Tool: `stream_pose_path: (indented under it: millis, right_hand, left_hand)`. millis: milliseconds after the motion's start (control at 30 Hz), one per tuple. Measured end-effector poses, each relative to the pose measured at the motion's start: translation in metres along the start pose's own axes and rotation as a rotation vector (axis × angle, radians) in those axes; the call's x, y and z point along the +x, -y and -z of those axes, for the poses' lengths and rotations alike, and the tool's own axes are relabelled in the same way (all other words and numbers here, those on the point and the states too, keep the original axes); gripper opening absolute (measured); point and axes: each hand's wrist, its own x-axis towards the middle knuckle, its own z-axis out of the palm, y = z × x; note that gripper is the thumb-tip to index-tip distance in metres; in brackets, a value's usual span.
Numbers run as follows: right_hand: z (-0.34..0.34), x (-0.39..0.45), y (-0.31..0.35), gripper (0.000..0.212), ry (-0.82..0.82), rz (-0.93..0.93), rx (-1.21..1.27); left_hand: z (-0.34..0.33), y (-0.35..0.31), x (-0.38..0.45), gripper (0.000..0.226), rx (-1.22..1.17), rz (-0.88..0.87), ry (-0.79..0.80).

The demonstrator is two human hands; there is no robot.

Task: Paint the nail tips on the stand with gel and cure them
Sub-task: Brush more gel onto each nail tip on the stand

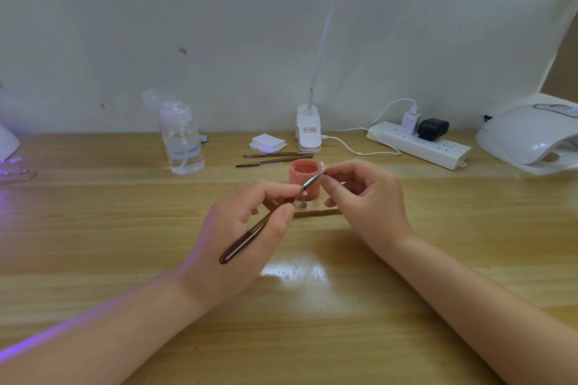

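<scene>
The left hand (240, 228) grips a brush (269, 219), its tip at a nail tip (322, 169) pinched by the right hand (366, 197) over the open pink gel jar (305, 180). Fingers hide most of the stand (316, 212); spare brushes (275, 158), a pump bottle (183, 141) and the curing lamp (531, 137) sit behind

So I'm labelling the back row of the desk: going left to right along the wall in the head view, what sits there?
Clear pump bottle → stack of white wipes → clip-on desk lamp base → white power strip → white nail curing lamp.
</scene>
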Motion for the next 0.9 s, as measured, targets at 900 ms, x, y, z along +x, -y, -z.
stream_pose_path:
  millis: [900]
  right_hand:
    - [-0.0008,-0.0010,-0.0005,0.014,0.017,-0.007,0.037]
  left_hand:
    - [-0.0030,-0.0030,-0.0028,0.019,-0.096,0.048,-0.056]
